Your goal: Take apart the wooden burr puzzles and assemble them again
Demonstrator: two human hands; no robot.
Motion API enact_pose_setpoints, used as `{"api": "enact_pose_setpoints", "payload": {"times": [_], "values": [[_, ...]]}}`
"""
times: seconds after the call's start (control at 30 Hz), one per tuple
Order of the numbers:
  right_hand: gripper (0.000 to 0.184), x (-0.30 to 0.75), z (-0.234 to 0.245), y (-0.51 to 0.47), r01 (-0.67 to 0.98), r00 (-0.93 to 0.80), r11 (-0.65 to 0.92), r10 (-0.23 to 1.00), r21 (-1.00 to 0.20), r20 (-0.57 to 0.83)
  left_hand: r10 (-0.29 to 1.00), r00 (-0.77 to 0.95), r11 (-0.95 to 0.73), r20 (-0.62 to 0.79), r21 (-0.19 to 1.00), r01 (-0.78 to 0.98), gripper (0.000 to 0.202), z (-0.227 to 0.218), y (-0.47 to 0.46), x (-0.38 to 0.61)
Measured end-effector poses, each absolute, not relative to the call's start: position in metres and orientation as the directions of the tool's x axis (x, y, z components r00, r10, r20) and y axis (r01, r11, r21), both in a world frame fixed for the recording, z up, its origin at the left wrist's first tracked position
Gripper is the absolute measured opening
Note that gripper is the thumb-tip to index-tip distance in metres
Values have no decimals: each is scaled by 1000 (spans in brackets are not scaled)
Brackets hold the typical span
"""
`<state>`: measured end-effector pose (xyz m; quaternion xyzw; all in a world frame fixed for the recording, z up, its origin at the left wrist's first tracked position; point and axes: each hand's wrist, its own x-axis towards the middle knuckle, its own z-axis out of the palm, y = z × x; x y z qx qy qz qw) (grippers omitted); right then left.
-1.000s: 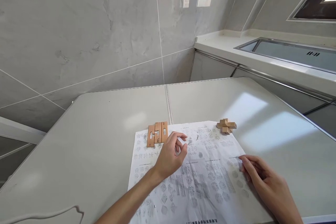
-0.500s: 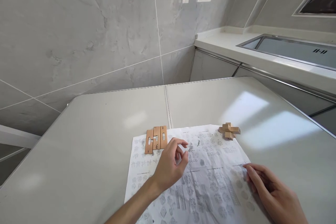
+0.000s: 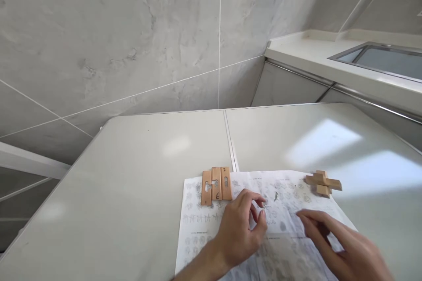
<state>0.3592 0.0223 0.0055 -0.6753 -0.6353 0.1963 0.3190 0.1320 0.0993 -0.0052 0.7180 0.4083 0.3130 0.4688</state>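
Note:
My left hand (image 3: pixel 242 226) is over the printed paper sheet (image 3: pixel 193 243), its fingers curled, with a gap between thumb and index finger and nothing in it. Just beyond it lie three flat wooden puzzle pieces side by side: a left one (image 3: pixel 206 199), a middle one (image 3: pixel 216 173) and a right one (image 3: pixel 226 193), with cut-out slots and handwritten numbers. My right hand (image 3: pixel 343 243) is over the paper's right part, thumb and index fingertips together; whatever may be between them is hidden. An assembled cross-shaped wooden puzzle (image 3: pixel 323 183) rests on the sheet's far right corner.
The pale glossy table (image 3: pixel 132 193) has a seam running away from me and bright reflections on the right. Behind it rises a grey tiled wall (image 3: pixel 115 30). A white counter (image 3: pixel 303 50) with an inset sink (image 3: pixel 389 59) stands at the far right.
My right hand has moved left over the paper, nearer to my left hand. The view has shifted, so everything appears farther right. The wooden pieces keep their places on the sheet.

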Motion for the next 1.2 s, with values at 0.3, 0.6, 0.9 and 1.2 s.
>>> {"api": "enact_pose_setpoints", "payload": {"times": [0.3, 0.6, 0.9, 1.2], "values": [[25, 309, 10, 119, 727, -154, 193, 981, -659, 118, 881, 435, -330, 186, 901, 282, 14, -13, 97, 134], [33, 311, -5, 135, 643, -169, 71, 984, -763, -51, 853, 461, -395, 244, 879, 267, 14, -17, 95, 133], [34, 318, -11, 137, 583, -227, 147, 974, -799, 14, 729, 610, -610, 311, 700, 371, 12, 5, 117, 105], [33, 322, -10, 140, 558, -246, 186, 968, -809, 52, 805, 565, -558, 179, 551, 620, 101, 2, 158, 49]]}}
